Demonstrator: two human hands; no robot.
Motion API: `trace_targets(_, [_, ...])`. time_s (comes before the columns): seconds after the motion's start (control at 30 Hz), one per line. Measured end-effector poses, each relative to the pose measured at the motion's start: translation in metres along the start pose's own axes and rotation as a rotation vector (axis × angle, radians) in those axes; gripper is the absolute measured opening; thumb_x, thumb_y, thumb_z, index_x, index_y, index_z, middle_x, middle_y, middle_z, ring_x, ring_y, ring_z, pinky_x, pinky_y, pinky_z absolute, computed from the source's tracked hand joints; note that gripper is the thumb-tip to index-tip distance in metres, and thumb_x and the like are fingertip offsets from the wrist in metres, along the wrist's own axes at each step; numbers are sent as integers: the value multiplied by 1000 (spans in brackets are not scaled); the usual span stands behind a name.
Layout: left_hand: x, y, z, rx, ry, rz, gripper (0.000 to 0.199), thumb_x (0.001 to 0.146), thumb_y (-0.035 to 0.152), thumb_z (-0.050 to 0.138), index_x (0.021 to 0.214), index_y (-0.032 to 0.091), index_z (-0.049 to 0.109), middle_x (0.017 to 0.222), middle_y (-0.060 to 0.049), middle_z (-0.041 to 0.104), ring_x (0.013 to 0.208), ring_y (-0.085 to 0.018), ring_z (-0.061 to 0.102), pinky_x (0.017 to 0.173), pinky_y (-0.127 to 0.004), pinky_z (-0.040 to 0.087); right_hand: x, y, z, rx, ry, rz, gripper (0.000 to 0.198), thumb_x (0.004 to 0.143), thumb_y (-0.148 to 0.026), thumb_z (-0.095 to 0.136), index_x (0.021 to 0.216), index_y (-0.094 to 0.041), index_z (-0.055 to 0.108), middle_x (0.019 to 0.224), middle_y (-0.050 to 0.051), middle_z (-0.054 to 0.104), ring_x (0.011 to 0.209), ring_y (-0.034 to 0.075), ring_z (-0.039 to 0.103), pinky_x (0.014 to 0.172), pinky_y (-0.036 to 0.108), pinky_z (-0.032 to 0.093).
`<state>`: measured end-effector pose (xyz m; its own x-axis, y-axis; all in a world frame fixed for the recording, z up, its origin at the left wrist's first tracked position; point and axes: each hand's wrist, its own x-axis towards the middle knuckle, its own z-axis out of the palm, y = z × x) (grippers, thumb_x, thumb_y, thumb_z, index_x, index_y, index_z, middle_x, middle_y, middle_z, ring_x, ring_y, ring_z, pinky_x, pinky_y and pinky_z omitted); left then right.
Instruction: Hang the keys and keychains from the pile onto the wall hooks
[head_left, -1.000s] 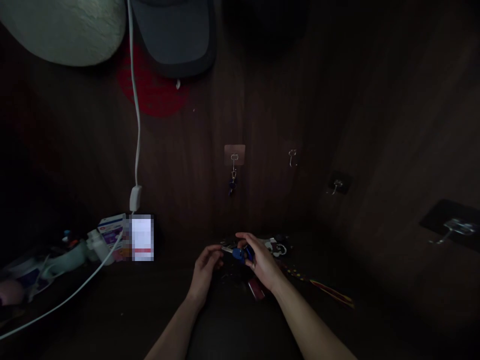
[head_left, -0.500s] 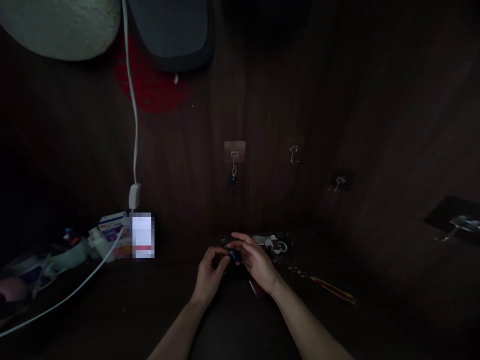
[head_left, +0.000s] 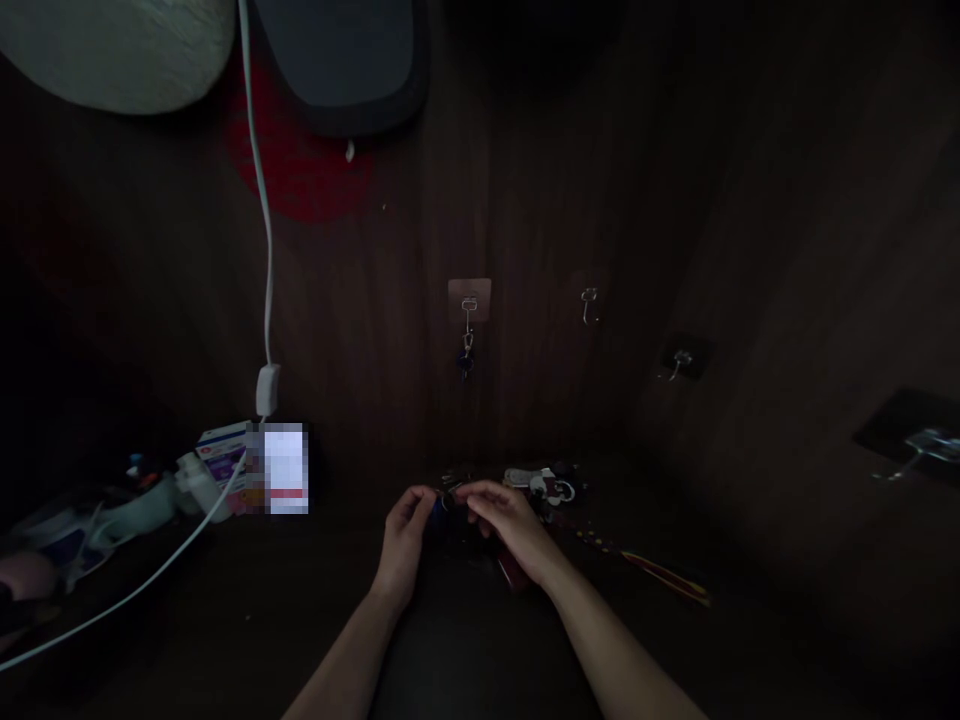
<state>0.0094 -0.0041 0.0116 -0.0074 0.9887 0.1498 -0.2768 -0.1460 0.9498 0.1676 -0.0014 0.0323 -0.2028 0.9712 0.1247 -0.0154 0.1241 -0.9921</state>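
Note:
In the dim head view, my left hand [head_left: 405,540] is closed, thumb and fingertips pinching a small dark-blue keychain [head_left: 439,512] with a metal ring at its top. My right hand [head_left: 517,530] reaches in from the other side, fingers bent together at the ring; exactly what they grip is too dark to make out. Under my right palm lies a flat dark-red item [head_left: 514,572]. A bunch of keys and metal pieces [head_left: 544,485] rests just beyond the right hand. Straight ahead, a similar blue keychain [head_left: 466,360] hangs from a wall hook [head_left: 469,303].
More metal hooks are on the panels: one bare hook [head_left: 589,305], another hook [head_left: 680,360] and a nearer hook [head_left: 926,445]. A yellow-red cord [head_left: 652,568] lies to the right. At left are a lit screen [head_left: 285,465], a white bottle [head_left: 201,487] and a white cable [head_left: 264,220].
The blue keychain has shifted left with my left hand and turned. My right fingers, more spread before, have come down and closed in toward the ring.

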Motion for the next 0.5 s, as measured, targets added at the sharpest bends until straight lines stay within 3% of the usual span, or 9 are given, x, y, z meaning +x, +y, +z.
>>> trace_targets(0.2, [1, -5, 0, 37, 5, 10, 26, 76, 42, 62, 73, 16, 58, 69, 2, 56, 64, -11, 50, 60, -19, 41, 4, 12, 8, -130, 24, -102, 24, 74, -43, 62, 75, -20, 65, 70, -1, 61, 70, 15, 55, 63, 25, 40])
trace_targets(0.37, [0, -4, 1, 34, -26, 7, 25, 77, 42, 61, 76, 17, 58, 78, 0, 60, 70, -13, 53, 67, -22, 42, 5, 14, 12, -123, 89, -104, 25, 74, -41, 61, 88, -21, 64, 84, 2, 66, 81, 19, 60, 73, 28, 44])
trace_targets(0.5, [-1, 0, 2, 111, -29, 45, 24, 75, 42, 62, 75, 18, 60, 77, 0, 61, 73, -14, 54, 68, -22, 42, 3, 12, 13, -239, 59, -130, 16, 76, -34, 58, 76, -19, 65, 75, 0, 66, 77, 18, 59, 72, 28, 43])
